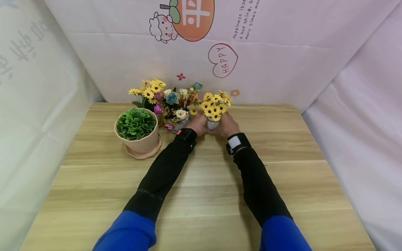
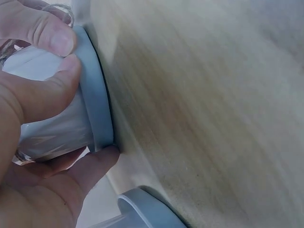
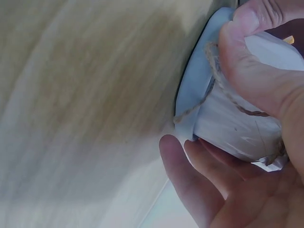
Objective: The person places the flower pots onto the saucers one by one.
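A small white flowerpot [image 3: 228, 128] with yellow daisy-like artificial flowers [image 1: 215, 107] stands at the back of the table, set in a blue-grey saucer [image 2: 97, 90]. Twine [image 3: 228, 92] is tied about the pot. My left hand [image 1: 198, 123] grips it from the left, thumb on the near side and fingers round the far side. From the right my right hand [image 1: 228, 124] holds the same pot, its thumb [image 3: 251, 71] beside the saucer's rim. The two thumb tips nearly meet at the front.
Left of the held pot stands a pot of mixed roses [image 1: 179, 101], with another bunch of yellow flowers [image 1: 149, 90] behind. A pink pot [image 1: 142, 144] with a green leafy plant is nearer on the left. Printed white cloth [image 1: 267, 69] hangs behind the wooden table [image 1: 213, 195].
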{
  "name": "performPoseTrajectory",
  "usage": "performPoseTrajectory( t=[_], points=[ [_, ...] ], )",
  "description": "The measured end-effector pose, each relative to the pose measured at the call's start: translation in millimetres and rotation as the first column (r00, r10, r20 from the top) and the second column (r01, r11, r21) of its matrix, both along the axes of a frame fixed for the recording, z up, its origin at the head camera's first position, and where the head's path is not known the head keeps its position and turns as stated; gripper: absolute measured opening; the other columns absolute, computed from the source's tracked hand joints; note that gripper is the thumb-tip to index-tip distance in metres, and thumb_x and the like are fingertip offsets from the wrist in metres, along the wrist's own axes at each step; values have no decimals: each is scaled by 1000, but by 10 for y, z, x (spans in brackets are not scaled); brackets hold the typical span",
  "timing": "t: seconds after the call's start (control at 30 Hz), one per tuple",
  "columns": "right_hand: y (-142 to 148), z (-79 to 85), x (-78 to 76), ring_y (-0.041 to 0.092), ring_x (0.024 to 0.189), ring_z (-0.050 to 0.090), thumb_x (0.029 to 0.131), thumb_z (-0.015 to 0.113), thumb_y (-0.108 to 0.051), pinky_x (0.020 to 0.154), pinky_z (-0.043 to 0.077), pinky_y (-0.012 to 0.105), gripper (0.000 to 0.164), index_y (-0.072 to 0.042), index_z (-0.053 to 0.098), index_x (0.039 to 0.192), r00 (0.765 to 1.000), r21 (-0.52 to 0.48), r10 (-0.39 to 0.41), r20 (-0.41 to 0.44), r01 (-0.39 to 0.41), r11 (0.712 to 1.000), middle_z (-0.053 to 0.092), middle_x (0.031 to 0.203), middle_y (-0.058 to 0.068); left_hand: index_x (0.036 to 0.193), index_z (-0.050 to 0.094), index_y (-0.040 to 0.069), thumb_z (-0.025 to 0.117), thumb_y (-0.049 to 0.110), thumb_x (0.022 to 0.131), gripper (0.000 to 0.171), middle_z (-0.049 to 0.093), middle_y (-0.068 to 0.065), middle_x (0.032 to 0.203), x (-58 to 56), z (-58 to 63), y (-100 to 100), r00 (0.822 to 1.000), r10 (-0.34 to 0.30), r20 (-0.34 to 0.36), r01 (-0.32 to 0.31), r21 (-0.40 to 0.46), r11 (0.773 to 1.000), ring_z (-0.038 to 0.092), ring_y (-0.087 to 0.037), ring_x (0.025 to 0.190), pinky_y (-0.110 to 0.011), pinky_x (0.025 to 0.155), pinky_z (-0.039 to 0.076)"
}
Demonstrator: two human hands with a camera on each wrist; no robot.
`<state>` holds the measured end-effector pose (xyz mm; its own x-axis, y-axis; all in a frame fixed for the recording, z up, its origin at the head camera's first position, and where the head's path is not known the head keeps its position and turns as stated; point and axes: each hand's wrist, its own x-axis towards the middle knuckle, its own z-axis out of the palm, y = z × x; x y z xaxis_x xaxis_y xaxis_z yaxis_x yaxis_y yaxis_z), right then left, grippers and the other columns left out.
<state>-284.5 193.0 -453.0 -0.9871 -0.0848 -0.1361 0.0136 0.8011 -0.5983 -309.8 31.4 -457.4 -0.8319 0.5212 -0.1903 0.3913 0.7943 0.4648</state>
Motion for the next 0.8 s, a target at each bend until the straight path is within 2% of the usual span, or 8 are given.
performPoseTrajectory(
  t=[0.27, 0.37, 0.43, 0.5, 0.6, 0.7, 0.73, 0.8],
  points=[
    [28, -36, -180, 38, 145, 51, 73, 99, -28, 116, 44, 65, 105, -22, 41, 160, 1000, 32, 12, -9, -12, 999, 53, 158, 10, 129, 66, -6, 78, 16, 96, 41, 24, -30, 169, -125, -13, -9, 999, 51, 4, -51, 57, 997, 38, -40, 155, -43, 125, 43],
    [69, -121, -239, 36, 148, 48, 74, 99, -27, 122, 41, 59, 104, -20, 41, 160, 999, -13, 47, -24, -47, 999, 52, 159, 10, 139, 57, -6, 79, 19, 96, 54, 28, -29, 168, -143, -50, -18, 996, 86, 4, -87, 70, 994, 41, -39, 152, -42, 124, 43],
    [106, -178, -238, 35, 151, 44, 75, 98, -25, 127, 37, 54, 110, -19, 33, 164, 997, -59, 62, -39, -64, 996, 48, 163, 12, 152, 44, -7, 77, 22, 98, 70, 26, -28, 169, -127, -86, -27, 995, 101, 15, -102, 63, 993, 39, -38, 154, -43, 124, 43],
    [160, -247, -208, 35, 155, 39, 75, 98, -25, 130, 33, 51, 123, -20, 18, 168, 995, -106, 69, -68, -76, 991, 40, 168, 15, 164, 22, -5, 74, 23, 100, 87, 18, -28, 172, -59, -112, -51, 994, 98, 49, -102, 71, 992, 30, -37, 159, -43, 127, 39],
    [242, -306, -149, 35, 158, 34, 77, 97, -24, 132, 29, 51, 136, -22, -3, 169, 987, -166, 87, -133, -109, 980, 31, 172, 19, 168, -8, 2, 69, 22, 103, 103, -1, -26, 177, 75, -126, -113, 992, 56, 114, -71, 129, 989, 11, -37, 166, -44, 133, 29],
    [273, -253, 12, 39, 163, 18, 86, 90, -31, 134, 21, 55, 135, -17, -16, 168, 987, -128, 99, -125, -115, 985, 11, 176, 23, 167, -19, 9, 68, 19, 101, 110, -10, -25, 176, 197, -204, -234, 994, -12, 108, -12, 212, 977, 4, -39, 166, -52, 133, 25],
    [271, -219, 87, 41, 164, 13, 89, 86, -35, 134, 19, 56, 132, -14, -17, 168, 989, -90, 103, -110, -113, 990, 4, 177, 25, 167, -19, 12, 70, 19, 98, 113, -10, -25, 176, 237, -238, -284, 996, -29, 89, 7, 234, 972, 5, -41, 165, -54, 133, 25],
    [251, -145, 265, 46, 164, 2, 95, 78, -44, 133, 14, 61, 125, -10, -18, 167, 992, 17, 105, -76, -104, 994, -10, 176, 26, 168, -19, 15, 72, 17, 95, 117, -8, -26, 176, 389, -201, -393, 997, -50, 55, 36, 229, 973, 6, -44, 164, -57, 133, 22]
  ],
)
